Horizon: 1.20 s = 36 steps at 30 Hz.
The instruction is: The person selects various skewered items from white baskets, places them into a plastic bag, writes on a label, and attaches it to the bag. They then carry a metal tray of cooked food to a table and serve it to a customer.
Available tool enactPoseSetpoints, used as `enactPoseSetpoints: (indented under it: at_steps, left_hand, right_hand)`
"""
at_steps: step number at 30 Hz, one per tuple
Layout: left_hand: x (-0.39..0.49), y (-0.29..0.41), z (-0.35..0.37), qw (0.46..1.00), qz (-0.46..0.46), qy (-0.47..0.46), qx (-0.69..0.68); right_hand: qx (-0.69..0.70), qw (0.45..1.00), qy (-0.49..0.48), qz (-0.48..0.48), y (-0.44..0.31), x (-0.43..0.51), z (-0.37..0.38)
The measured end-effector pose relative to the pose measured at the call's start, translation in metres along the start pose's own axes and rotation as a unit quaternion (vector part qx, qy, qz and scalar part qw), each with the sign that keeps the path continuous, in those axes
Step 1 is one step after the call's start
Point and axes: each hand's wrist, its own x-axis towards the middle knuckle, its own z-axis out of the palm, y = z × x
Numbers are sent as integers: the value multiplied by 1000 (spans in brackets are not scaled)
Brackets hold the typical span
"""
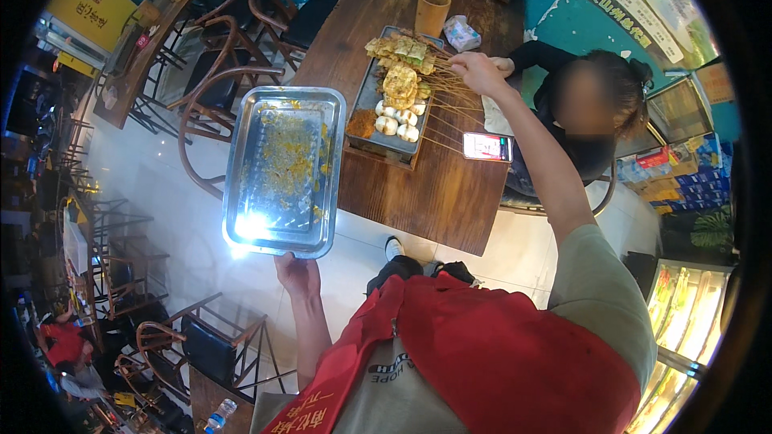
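Note:
My left hand (pixel 298 276) holds a greasy metal tray (pixel 234 163) by its near edge; yellow residue and a bright glare show on it. My right hand (pixel 480 74) reaches over the wooden table (pixel 422 205), its fingers at the stick ends of the upper skewers. Whether they grip any stick, I cannot tell. Grilled green and yellow skewered food (pixel 401 49) lies across a rectangular grey tray (pixel 365 102). Below it are browned yellow slices (pixel 400 85), white browned pieces (pixel 386 125) and a heap of reddish seasoning (pixel 362 123).
A seated person (pixel 558 96) is at the table's right side, one hand close to mine. A lit phone (pixel 488 147), a bamboo cup (pixel 432 12) and a tissue pack (pixel 462 33) lie around the food. Wooden chairs (pixel 208 84) stand left; a lit display fridge (pixel 681 325) is at right.

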Motion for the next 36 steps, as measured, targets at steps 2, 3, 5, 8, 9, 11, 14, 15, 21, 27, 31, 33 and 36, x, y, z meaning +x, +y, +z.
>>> enactPoseSetpoints:
  at_steps: [2,3,5,8,9,11,14,15,21,27,31,33,36]
  left_hand:
    - [-1,-2,0,1000,-1,0,-1]
    - [-3,-2,-1,1000,1,8,-3]
    - [-12,1,-3,1000,-1,7,-12]
    - [-30,13,-8,999,18,-10,-31]
    - [-40,19,-25,999,31,-12,-30]
    - [-63,30,-40,996,74,-29,-30]
    - [-127,56,-53,988,154,-15,-21]
    - [-157,63,-61,985,171,-24,-24]
    - [-399,73,-144,952,288,62,-83]
    - [-707,2,-142,814,499,277,-108]
    - [-828,-42,-143,709,584,362,-161]
    - [-898,-54,-167,646,639,391,-145]
    - [-1006,-46,-219,575,704,400,-116]
  right_hand:
    - [-47,999,16,-9,-4,-5,-12]
    - [-77,996,33,-21,-11,-6,-21]
    - [-128,988,71,-51,-43,-8,-41]
    - [-81,956,222,-172,-108,-23,-73]
    - [63,971,187,-132,-150,-39,-75]
    - [62,972,172,-150,-235,-102,-91]
    - [260,938,-56,-225,-311,-189,-57]
    - [290,905,-131,-283,-322,-215,-35]
    - [305,679,-617,-255,-331,-365,113]
    - [182,267,-851,-414,-397,-538,121]
    - [161,143,-910,-354,-450,-610,131]
    - [140,135,-904,-381,-515,-672,127]
    - [177,290,-844,-415,-594,-794,176]
